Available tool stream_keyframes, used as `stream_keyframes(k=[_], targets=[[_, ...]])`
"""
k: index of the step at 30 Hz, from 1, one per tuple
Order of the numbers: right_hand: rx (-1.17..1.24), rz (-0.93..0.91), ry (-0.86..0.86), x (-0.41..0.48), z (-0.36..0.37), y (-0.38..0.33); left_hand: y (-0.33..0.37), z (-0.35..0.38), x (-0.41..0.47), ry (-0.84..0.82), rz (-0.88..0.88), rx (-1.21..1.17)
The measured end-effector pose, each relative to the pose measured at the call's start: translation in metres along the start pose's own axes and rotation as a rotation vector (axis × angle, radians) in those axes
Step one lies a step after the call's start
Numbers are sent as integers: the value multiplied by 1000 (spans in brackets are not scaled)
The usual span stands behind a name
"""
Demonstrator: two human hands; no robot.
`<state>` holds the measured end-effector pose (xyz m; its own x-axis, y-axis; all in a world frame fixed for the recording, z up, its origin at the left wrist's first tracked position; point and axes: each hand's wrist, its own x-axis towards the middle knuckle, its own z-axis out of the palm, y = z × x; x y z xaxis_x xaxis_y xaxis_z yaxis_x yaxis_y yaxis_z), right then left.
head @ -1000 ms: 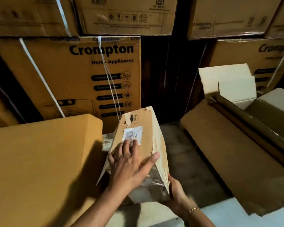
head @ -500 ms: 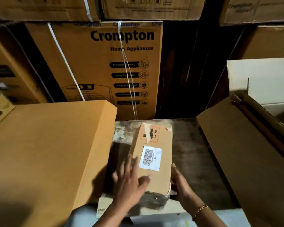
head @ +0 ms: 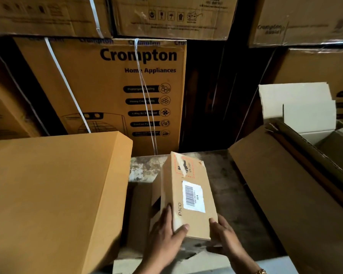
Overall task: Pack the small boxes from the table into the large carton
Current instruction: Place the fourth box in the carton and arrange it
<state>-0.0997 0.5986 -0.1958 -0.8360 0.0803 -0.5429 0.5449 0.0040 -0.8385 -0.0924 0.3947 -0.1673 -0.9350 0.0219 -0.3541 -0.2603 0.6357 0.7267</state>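
while the left hand [head: 162,240] grips the box [head: 186,194] at its near-left edge, thumb on top, the right hand [head: 224,238] clasps its near-right corner; the box stretches away from the fingers above the table [head: 222,171], the open carton [head: 285,194] to their right.

The small tan cardboard box [head: 198,222] at lower centre carries a white barcode label [head: 193,195] and a red dashed square [head: 183,165]. The big ochre carton [head: 111,91] at upper centre shows navy lettering and white straps [head: 67,84]. The desk [head: 145,167] is mottled grey.

Head cam, close, faces fwd & down at table [head: 222,175].
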Motion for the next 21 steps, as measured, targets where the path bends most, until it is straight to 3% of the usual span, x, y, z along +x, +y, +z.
stream_keyframes(k=[3, 8, 10, 13, 16, 18, 21], targets=[[-13, 40, 83, 9, -15, 1, 17, 17, -8, 8, 117, 270], [-43, 83, 153, 62, -66, 47, 18, 39, 7, -61, 335, 373], [12, 101, 109, 49, -65, 28, 4, 32, 21, 100, 384, 472], [30, 120, 78, 26, -67, -3, -23, 7, 35, 336, 264, 561], [-25, 174, 73, 29, -79, 5, -55, -11, 42, 346, 36, 606], [-81, 137, 88, 36, -85, 15, -67, -16, 41, 287, -66, 512], [-439, -49, 132, 40, -79, 11, -67, -10, 36, 234, -62, 13]])
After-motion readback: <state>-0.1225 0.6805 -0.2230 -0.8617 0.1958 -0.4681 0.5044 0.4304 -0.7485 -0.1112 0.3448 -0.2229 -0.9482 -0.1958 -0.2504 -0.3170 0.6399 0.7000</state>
